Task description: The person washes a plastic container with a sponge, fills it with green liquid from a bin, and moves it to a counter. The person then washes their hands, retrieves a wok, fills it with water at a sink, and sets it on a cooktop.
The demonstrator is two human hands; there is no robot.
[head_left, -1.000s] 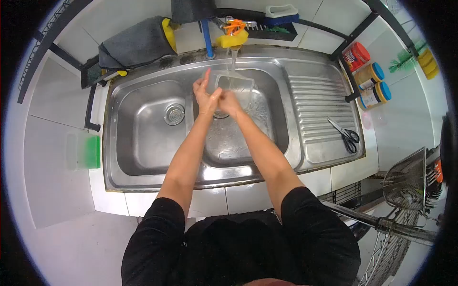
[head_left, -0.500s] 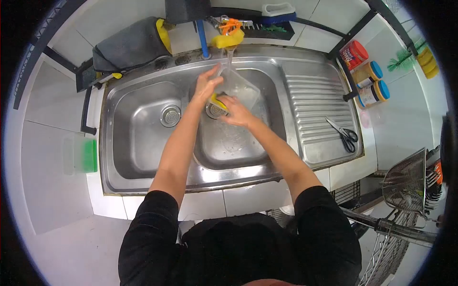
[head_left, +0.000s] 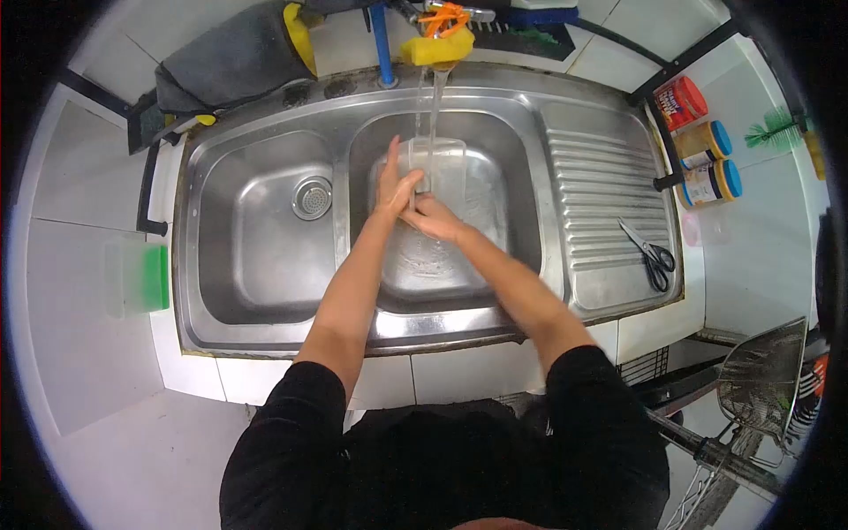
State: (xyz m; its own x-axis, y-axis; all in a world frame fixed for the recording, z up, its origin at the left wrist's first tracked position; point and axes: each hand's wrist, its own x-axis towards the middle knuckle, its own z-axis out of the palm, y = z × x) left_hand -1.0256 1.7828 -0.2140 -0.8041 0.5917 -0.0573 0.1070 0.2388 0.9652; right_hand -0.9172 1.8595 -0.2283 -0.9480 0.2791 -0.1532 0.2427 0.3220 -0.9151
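Note:
A clear plastic container (head_left: 450, 163) is tilted in the right basin under running water (head_left: 436, 110). My left hand (head_left: 393, 187) holds its left side, fingers stretched up along the wall and thumb bent across. Just below, my right hand (head_left: 433, 217) is closed at the container's near edge, its fingertips hidden behind my left thumb and the plastic. What those fingers hold cannot be made out; no sponge shows there. Above the container is the faucet, with a yellow piece (head_left: 437, 48) and an orange tie (head_left: 446, 18) around it.
The left basin (head_left: 274, 256) lies beside my left forearm. Black-handled scissors (head_left: 652, 258) rest on the ridged drainboard (head_left: 596, 203). Jars (head_left: 712, 182) line the right wall. A green-lidded container (head_left: 155, 277) stands at the left, and a wire strainer (head_left: 761, 375) hangs at the lower right.
The container has come lower and turned more upright. My right hand has drawn in against my left, and the yellow sponge seen by its fingers is now out of sight. The view has shifted slightly.

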